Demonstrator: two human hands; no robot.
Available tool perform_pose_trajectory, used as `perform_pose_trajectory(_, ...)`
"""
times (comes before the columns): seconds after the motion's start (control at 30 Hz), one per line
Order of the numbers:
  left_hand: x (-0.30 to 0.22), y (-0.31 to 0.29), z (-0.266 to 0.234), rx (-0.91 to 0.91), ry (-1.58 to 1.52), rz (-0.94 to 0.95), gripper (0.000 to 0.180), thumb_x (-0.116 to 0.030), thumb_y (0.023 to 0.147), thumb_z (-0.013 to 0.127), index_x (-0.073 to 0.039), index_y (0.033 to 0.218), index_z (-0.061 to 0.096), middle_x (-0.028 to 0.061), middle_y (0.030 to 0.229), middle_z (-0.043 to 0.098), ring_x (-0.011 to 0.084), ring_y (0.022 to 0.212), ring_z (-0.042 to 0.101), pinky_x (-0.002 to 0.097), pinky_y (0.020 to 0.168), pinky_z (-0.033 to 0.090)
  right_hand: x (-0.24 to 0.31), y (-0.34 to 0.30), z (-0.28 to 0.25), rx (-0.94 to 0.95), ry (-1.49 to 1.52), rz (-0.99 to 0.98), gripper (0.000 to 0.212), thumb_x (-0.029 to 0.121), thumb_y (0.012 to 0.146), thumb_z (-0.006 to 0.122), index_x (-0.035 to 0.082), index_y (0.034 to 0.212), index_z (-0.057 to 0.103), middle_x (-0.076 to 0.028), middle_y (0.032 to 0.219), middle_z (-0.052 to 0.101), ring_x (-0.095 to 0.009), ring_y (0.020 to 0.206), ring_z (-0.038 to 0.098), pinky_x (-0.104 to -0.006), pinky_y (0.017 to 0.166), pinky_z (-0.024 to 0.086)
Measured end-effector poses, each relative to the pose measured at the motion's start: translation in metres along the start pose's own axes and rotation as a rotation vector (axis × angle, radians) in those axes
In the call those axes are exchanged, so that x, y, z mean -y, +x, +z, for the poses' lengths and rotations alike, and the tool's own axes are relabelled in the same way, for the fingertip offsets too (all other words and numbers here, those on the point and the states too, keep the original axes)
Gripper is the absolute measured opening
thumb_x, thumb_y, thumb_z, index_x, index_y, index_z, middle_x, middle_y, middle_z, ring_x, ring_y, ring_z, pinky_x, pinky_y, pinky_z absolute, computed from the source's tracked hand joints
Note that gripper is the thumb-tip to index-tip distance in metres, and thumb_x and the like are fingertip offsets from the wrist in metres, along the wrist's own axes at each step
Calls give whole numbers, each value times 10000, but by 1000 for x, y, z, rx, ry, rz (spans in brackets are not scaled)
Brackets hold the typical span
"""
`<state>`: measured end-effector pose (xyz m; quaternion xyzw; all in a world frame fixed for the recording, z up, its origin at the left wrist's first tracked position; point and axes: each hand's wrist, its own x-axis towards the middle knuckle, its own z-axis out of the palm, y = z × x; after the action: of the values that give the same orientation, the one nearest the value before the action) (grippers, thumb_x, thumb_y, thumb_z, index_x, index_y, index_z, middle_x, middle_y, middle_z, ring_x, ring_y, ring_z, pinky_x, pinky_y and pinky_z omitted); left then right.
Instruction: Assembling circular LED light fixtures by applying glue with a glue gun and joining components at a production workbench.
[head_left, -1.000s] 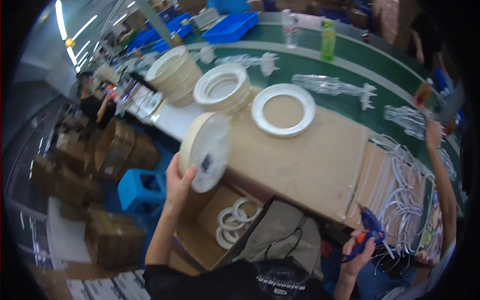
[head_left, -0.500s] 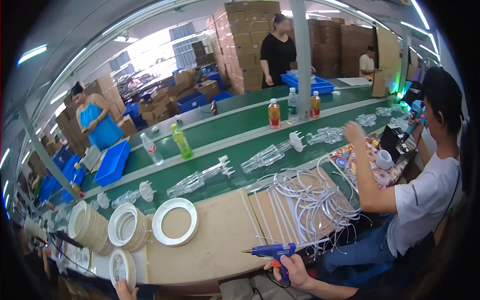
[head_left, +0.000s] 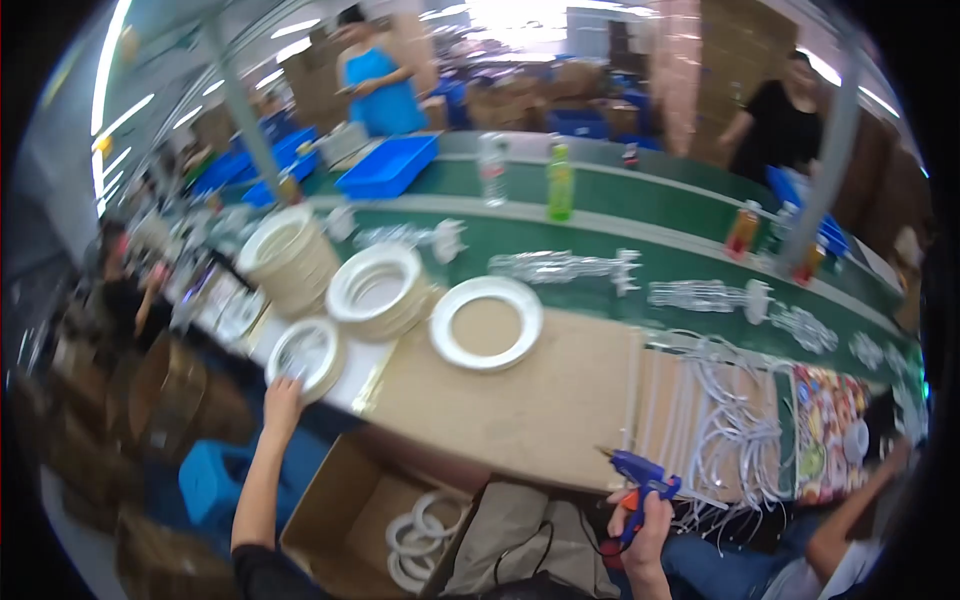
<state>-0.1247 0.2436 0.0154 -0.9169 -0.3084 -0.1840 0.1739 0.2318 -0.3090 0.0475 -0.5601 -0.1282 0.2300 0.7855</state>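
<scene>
My right hand (head_left: pixel 648 525) grips a blue hot glue gun (head_left: pixel 645 474) with an orange trigger, its nozzle pointing up and left over the bench's front edge. At the left end of the bench, my left hand (head_left: pixel 283 396) holds the near rim of a small white ring (head_left: pixel 334 372) with clear material inside it. Behind it stand a tall stack of white rings (head_left: pixel 297 275) and a shorter stack (head_left: pixel 376 283). A single larger white ring (head_left: pixel 488 361) lies flat on the brown board (head_left: pixel 540 415), apart from both hands.
White strips and tubes (head_left: pixel 725 425) lie tangled at the bench's right. Clear plastic assemblies (head_left: pixel 565 266) line the green conveyor (head_left: pixel 600 230). Below sits a cardboard box (head_left: pixel 345 500) holding several rings. A co-worker's arm (head_left: pixel 850 515) reaches in at right; others stand beyond the conveyor.
The view has swung left and downward, bringing the box under the bench into sight. My left hand stays at the small ring, and the glue gun remains in my right hand.
</scene>
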Motion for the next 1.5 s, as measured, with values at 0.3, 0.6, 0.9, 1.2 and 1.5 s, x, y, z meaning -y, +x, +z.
perform_pose_trajectory(0.3,-30,14,-11,50,-156,-72,402,-11,641,755,7,1020,624,210,954,606,438,984,567,527,883,473,-6,-1,5,92,-75,63,632,479,1037,439,-77,905,708,-81,536,578,-127,429,504,-249,425,365)
perform_pose_trajectory(0.6,-199,76,-52,68,-634,110,734,-39,722,765,-2,1391,466,243,1397,470,437,1306,446,481,1121,361,6,-6,24,146,-49,106,547,372,1065,386,-96,1016,665,-91,631,602,-122,546,540,-249,557,422)
perform_pose_trajectory(0.9,-297,125,8,-58,-704,121,393,-64,788,761,-32,1151,613,191,1277,568,452,1299,438,507,1094,390,9,-3,12,52,-85,16,580,422,1045,423,-108,970,647,-84,545,567,-139,459,524,-255,469,428)
perform_pose_trajectory(1.2,-310,75,-33,-25,-932,149,259,56,723,702,-27,960,636,148,1077,634,407,1150,556,492,1013,452,3,10,3,-7,-44,58,559,408,1043,432,-96,978,666,-95,609,599,-141,504,543,-257,502,427)
perform_pose_trajectory(1.5,-339,62,-61,118,-1083,387,253,37,712,734,-65,923,637,114,1120,615,395,1202,538,489,1013,465,0,28,-19,23,-51,1,459,298,1069,404,-82,1044,661,-161,901,717,-130,576,567,-265,547,457)
